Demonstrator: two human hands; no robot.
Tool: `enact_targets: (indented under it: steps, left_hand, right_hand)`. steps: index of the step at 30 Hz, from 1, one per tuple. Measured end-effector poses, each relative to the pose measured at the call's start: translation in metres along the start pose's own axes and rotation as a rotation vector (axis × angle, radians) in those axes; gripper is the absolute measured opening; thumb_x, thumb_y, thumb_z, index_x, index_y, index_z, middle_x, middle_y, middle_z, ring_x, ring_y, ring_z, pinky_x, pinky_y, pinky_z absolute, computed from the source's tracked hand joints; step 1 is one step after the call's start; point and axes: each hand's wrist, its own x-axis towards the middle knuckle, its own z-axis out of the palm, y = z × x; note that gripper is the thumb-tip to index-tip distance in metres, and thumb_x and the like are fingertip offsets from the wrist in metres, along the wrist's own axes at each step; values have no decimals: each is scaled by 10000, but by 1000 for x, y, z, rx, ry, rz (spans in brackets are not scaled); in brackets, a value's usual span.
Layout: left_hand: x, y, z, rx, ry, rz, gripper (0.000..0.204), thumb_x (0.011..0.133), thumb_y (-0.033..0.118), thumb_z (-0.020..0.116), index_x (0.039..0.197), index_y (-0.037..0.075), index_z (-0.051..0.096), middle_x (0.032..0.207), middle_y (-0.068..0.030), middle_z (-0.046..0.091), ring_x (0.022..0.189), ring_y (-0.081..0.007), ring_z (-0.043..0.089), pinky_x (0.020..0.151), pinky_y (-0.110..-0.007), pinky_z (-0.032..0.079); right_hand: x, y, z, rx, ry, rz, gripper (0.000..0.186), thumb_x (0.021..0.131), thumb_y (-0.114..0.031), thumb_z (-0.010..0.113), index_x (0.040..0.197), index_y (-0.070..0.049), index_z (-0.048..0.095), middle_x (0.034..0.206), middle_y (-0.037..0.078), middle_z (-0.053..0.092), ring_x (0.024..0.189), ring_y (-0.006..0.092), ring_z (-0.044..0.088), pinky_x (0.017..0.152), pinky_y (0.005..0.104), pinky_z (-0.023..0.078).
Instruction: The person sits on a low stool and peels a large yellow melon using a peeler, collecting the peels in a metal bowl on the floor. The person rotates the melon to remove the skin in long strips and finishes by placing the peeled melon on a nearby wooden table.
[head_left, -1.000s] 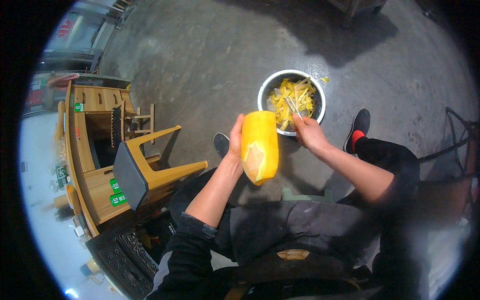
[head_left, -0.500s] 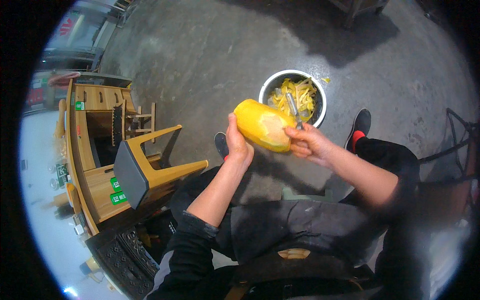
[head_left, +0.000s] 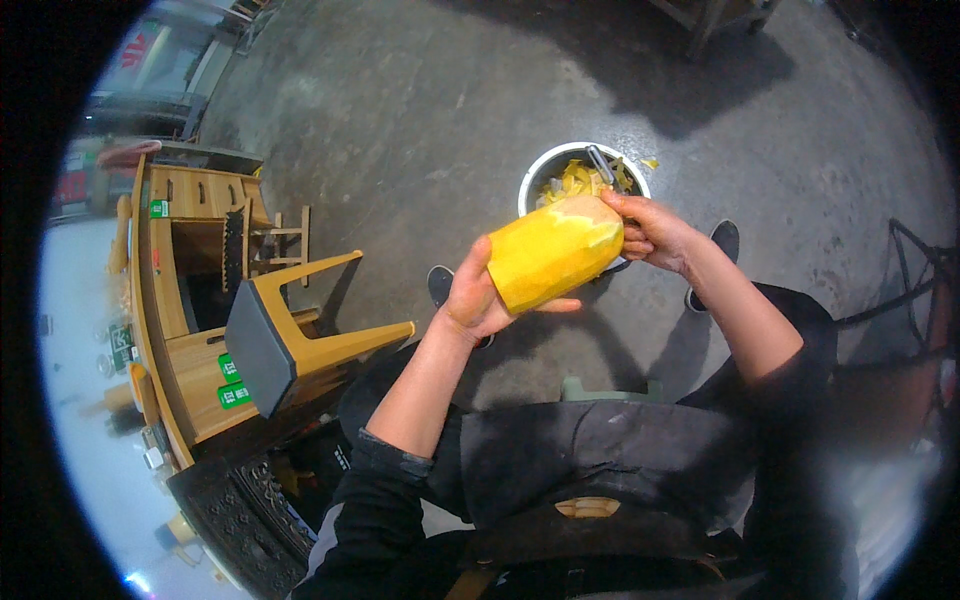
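Observation:
My left hand (head_left: 475,295) supports the near left end of a yellow peeled fruit or vegetable (head_left: 545,258), thumb along it and some fingers stretched underneath. A pale patch marks its upper right end, which my right hand (head_left: 655,230) grips. From that same hand a metal peeler (head_left: 600,160) points up and left. Below them on the floor, a white-rimmed bowl (head_left: 532,176) holds yellow peelings (head_left: 575,180), partly hidden by the fruit.
A yellow stool with a dark seat (head_left: 260,345) stands at left beside a wooden cabinet (head_left: 190,195) and wooden rack (head_left: 300,240). A dark metal frame (head_left: 905,270) is at right, furniture legs (head_left: 700,30) at top. My shoes (head_left: 725,240) flank the bowl.
The fruit has turned from upright, then tilted down rightward, to slanting up toward the right. My right hand and the peeler have risen; my left hand has shifted under the fruit's near end.

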Motion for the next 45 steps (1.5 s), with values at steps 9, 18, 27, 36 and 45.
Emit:
enact_targets:
  steps: [9,18,27,36,45]
  left_hand:
    - [-3,0,30,-280,99,18,1221,787,1041,218,1628,180,423,1656,-131,451,1544,-413,386,1162,-842,206]
    - [-3,-2,34,-355,158,51,1223,789,1042,199,1620,180,445,1651,-133,462,1548,-426,376,1180,-841,159]
    - [2,-8,33,-438,-48,-59,1054,791,702,770,1627,159,429,1653,-135,463,1566,-421,348,1226,-799,132]
    - [6,-19,16,-597,-7,-201,1003,735,402,849,1599,109,431,1588,-210,496,1524,-462,387,1181,-641,418]
    - [12,-19,-23,-313,-115,-200,1013,723,402,823,1606,102,427,1566,-275,482,1380,-473,530,1112,-607,479]
  right_hand:
    - [11,8,23,-199,103,-103,459,1063,-574,603,1057,-128,708,648,-102,484,489,39,337,471,249,212]
    - [21,11,27,-259,114,-202,523,1047,-585,621,1144,-80,714,806,-36,647,601,64,529,525,227,360]
    - [12,6,30,-276,6,-199,556,1045,-542,644,1229,-20,694,1047,50,750,910,134,728,788,282,595]
    - [17,9,39,-572,160,-209,522,1062,-513,636,1145,-12,752,958,47,750,856,111,720,740,264,601]
    - [12,25,39,-758,276,-591,399,1083,-346,634,1274,-3,709,962,99,757,872,164,700,820,312,552]
